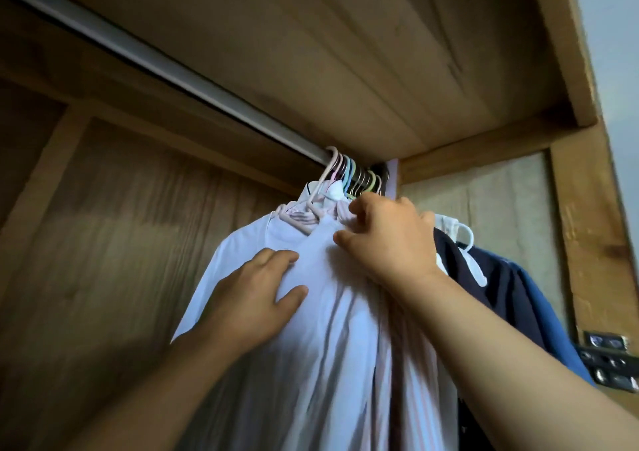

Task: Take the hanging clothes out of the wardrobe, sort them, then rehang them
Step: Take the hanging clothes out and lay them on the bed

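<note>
A pale lilac shirt (321, 329) hangs on a pink hanger (311, 205) at the front of a tight bunch of clothes on the metal rail (145, 55). My left hand (252, 298) lies flat on the shirt's shoulder with its fingers spread. My right hand (387, 236) reaches into the bunch just under the hanger hooks (356, 177), fingers curled around the fabric at the shirt's collar. Behind my right hand hang a dark navy garment (484, 278) and a blue one (539, 305) on a white hanger (463, 233).
The wooden wardrobe top (311, 53) is close above the rail. The wooden back panel (103, 226) fills the left, with the rail bare there. The wardrobe's side frame (587, 208) and a dark metal fitting (608, 357) are at the right.
</note>
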A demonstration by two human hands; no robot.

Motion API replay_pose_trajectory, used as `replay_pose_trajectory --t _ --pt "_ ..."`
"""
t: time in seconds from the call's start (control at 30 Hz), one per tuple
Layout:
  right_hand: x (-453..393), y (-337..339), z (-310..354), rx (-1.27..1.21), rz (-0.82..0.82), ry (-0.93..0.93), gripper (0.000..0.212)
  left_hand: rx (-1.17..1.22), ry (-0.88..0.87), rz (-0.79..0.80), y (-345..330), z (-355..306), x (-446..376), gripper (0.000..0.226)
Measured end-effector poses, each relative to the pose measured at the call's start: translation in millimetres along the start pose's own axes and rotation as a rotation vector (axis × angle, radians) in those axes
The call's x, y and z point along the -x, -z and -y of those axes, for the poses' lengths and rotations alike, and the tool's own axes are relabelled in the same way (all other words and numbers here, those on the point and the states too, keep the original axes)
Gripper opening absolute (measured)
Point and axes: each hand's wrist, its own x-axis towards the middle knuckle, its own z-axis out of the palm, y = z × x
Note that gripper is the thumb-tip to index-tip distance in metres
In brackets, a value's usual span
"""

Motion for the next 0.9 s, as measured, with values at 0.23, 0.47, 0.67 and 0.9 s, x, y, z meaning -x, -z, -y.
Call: replay_pose_trajectory --t 0.23,0.47,0.67,0.9 --pt "-2 -33 -3 0.263 -0.063 0.028 0.031 0.014 -0.048 -0.080 -15 18 -19 0.064" --pt "-18 -52 1 0.473 -0.068 0.137 0.029 0.059 -0.093 -0.132 -24 26 -25 0.073" --pt "-23 -42 -3 0.294 -0.156 0.118 0.019 0.069 -0.112 -0.251 -8 35 -27 0.065" --pt "-28 -29 0 0.200 -0.137 0.027 0.032 0.040 -0.128 -0.298 14 34 -35 0.074"
